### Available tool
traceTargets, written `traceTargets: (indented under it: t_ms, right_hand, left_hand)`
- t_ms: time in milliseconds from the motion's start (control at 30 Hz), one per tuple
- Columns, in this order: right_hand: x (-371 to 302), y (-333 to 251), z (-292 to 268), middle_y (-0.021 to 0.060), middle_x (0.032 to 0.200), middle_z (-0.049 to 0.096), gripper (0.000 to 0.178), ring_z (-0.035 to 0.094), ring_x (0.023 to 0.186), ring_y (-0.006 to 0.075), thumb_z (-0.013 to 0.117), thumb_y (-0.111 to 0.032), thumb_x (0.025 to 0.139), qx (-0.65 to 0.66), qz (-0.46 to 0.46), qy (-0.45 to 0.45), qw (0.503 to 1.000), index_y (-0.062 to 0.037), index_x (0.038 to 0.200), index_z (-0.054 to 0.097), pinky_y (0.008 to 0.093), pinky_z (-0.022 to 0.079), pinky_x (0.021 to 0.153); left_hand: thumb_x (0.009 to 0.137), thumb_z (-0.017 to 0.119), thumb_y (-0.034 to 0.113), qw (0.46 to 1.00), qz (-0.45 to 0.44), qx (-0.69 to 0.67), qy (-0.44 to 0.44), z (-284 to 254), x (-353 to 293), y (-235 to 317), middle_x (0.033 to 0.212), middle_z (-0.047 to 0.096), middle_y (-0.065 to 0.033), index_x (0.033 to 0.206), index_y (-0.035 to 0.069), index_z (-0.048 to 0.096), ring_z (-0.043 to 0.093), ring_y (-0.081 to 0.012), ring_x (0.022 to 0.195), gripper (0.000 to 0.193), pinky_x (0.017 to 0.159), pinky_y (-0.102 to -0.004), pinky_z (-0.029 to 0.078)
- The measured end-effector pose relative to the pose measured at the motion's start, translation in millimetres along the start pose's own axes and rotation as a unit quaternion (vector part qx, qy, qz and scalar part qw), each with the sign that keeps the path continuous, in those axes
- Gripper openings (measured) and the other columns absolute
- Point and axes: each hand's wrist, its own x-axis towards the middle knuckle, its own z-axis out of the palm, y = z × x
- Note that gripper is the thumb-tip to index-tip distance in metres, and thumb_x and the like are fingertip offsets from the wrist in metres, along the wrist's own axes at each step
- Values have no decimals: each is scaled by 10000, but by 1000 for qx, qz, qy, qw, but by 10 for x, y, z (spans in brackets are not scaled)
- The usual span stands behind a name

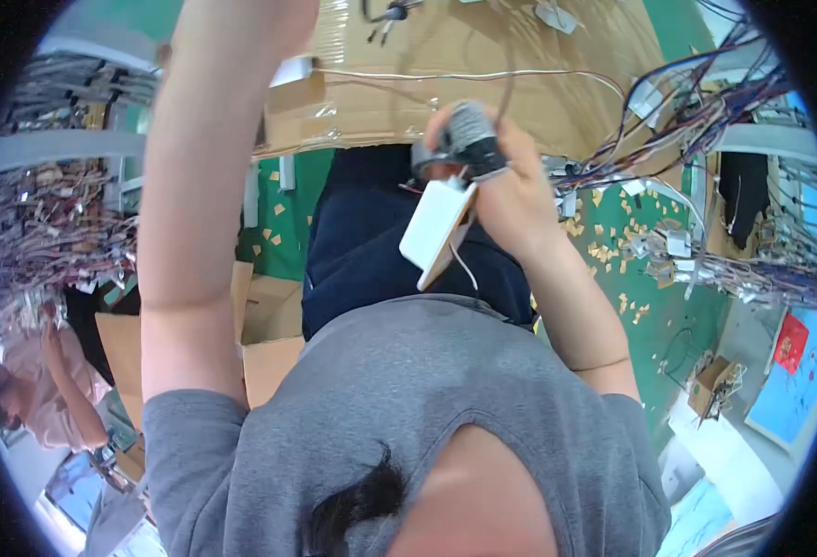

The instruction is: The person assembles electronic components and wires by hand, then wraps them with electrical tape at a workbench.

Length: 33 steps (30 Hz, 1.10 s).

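My right hand is closed around a grey cylindrical tool with a black end, its exact kind unclear. A dark cable seems to rise from it. Directly below the tool, a small white box-like piece with a tan side hangs tilted over my lap, a thin pale wire trailing from it. Whether my fingers also hold that piece is hidden. My left forearm stretches up past the top edge, so the left hand is out of sight.
Flattened cardboard covers the work surface ahead, crossed by a thin wire. Bundled wires spill over its right side. Wire racks stand left and right. An open carton sits by my left side; tan scraps litter the green floor. Another person works far left.
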Motion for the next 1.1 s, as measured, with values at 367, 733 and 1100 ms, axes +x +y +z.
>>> traceTargets:
  t_ms: [367, 733, 1100]
  right_hand:
    - [249, -122, -291, 49, 920, 600, 246, 555, 866, 129, 450, -40, 859, -145, -73, 112, 980, -16, 1097, 509, 264, 437, 804]
    - [-151, -190, -29, 121, 976, 554, 677, 555, 936, 293, 795, -222, 575, -488, -71, 41, 869, -18, 1125, 456, 367, 423, 836]
    - [-153, -271, -31, 107, 951, 573, 594, 578, 886, 235, 790, -174, 553, -427, 1, -20, 904, -25, 1047, 495, 330, 443, 773]
  left_hand:
    - [933, 476, 230, 905, -378, -196, 23, 334, -1311, -343, 1097, 548, -79, 1243, -18, 426, 519, -122, 1007, 400, 890, -267, 403]
    - [957, 403, 285, 901, -331, -269, 79, 410, -1266, -280, 1039, 540, -51, 1129, 28, 446, 539, -108, 937, 313, 812, -241, 447]
    - [877, 566, 147, 945, -287, -145, 66, 83, -1175, -312, 835, 643, -75, 925, -21, 626, 597, -121, 765, 186, 709, -255, 479]
